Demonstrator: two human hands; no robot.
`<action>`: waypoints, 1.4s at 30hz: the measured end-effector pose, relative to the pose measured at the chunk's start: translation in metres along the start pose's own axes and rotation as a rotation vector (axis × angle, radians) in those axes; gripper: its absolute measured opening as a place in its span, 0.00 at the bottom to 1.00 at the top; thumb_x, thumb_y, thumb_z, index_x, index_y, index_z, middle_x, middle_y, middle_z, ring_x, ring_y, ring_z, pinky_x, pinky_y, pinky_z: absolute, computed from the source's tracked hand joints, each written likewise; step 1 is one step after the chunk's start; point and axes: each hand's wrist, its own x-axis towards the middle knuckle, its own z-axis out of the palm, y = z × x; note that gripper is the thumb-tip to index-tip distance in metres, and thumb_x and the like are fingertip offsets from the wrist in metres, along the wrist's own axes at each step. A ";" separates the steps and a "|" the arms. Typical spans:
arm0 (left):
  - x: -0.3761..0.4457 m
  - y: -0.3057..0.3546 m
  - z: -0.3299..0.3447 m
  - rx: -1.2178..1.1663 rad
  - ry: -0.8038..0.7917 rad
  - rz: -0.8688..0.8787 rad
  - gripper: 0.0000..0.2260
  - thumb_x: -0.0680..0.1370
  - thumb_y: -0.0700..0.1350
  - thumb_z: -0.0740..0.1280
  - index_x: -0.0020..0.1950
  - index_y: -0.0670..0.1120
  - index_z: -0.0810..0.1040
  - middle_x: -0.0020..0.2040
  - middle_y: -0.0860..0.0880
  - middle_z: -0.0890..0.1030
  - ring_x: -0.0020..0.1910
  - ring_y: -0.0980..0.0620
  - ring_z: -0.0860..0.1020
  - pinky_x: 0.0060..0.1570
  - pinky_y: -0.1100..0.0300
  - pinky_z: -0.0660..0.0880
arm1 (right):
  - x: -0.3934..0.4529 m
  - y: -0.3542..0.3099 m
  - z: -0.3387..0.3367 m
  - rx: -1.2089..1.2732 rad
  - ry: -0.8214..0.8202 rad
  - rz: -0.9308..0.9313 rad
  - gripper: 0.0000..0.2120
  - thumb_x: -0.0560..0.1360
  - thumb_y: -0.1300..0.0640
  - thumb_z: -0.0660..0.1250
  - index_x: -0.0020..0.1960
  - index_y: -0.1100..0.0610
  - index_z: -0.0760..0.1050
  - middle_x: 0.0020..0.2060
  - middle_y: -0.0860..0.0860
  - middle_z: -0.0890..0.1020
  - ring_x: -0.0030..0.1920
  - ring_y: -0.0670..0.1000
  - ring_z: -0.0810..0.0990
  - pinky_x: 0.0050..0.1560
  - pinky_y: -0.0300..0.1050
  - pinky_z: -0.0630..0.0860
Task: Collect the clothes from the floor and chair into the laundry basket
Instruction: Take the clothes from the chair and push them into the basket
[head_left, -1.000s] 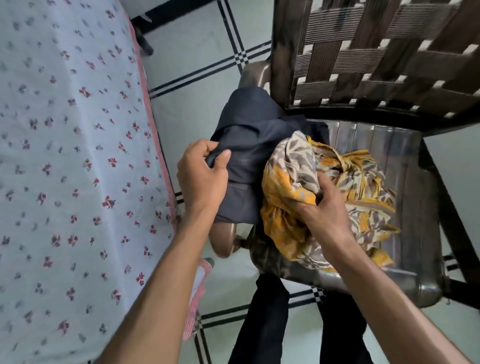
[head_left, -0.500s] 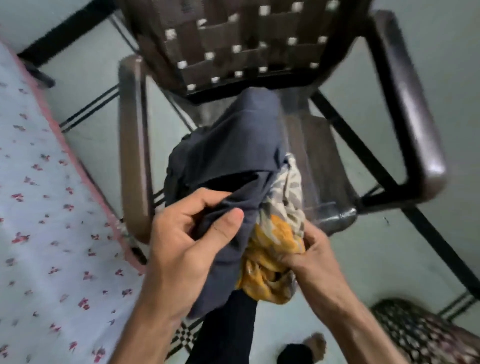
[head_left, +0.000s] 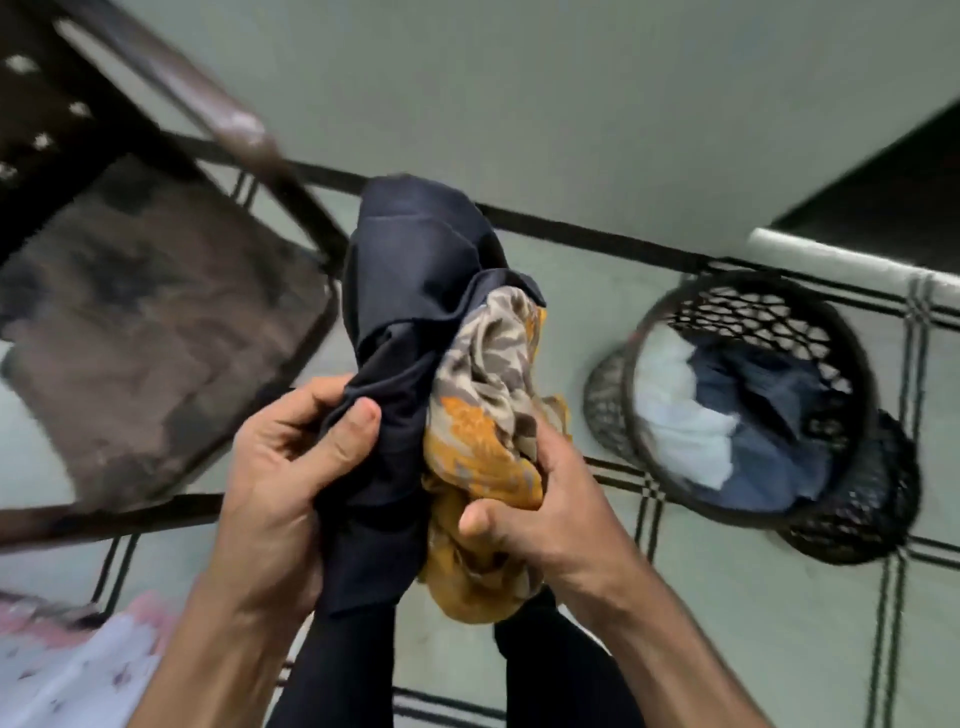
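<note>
My left hand (head_left: 283, 467) grips a dark navy garment (head_left: 415, 291), bunched up in the air in front of me. My right hand (head_left: 540, 504) holds a yellow and grey patterned cloth (head_left: 488, 410) pressed against the navy one. Both pieces hang above the floor, off the brown chair (head_left: 135, 322), whose seat at the left is bare. The black mesh laundry basket (head_left: 748, 312) stands on the floor to the right of my hands, with white and blue clothes inside it.
The floor is pale green tile with dark lines (head_left: 597, 234). A floral bedsheet corner (head_left: 67, 670) shows at the bottom left. A dark piece of furniture with a white edge (head_left: 841, 260) stands behind the basket. My dark-trousered legs (head_left: 561, 670) are below the bundle.
Both garments have been lifted off the chair and carried to the right. The view has swung right, so the chair now lies at the left and the basket has come into sight.
</note>
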 end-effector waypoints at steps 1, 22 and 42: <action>-0.003 -0.001 0.029 0.037 -0.025 0.007 0.09 0.71 0.42 0.66 0.37 0.48 0.86 0.34 0.52 0.84 0.32 0.58 0.81 0.36 0.68 0.79 | -0.016 -0.006 -0.020 0.032 0.029 -0.012 0.45 0.51 0.33 0.81 0.63 0.49 0.76 0.53 0.48 0.85 0.52 0.49 0.83 0.52 0.47 0.76; 0.105 -0.266 0.298 1.184 -0.644 -0.468 0.20 0.79 0.47 0.67 0.71 0.47 0.74 0.65 0.46 0.80 0.64 0.44 0.78 0.65 0.47 0.74 | -0.015 0.110 -0.355 -0.340 0.761 0.536 0.15 0.77 0.57 0.66 0.64 0.55 0.78 0.60 0.52 0.82 0.63 0.54 0.79 0.61 0.45 0.74; 0.198 -0.461 0.296 1.775 -0.916 -0.440 0.43 0.80 0.47 0.66 0.80 0.56 0.35 0.82 0.46 0.36 0.81 0.39 0.40 0.77 0.41 0.54 | 0.113 0.234 -0.479 -1.288 0.276 0.468 0.43 0.78 0.49 0.67 0.80 0.40 0.39 0.80 0.59 0.52 0.79 0.63 0.49 0.74 0.62 0.61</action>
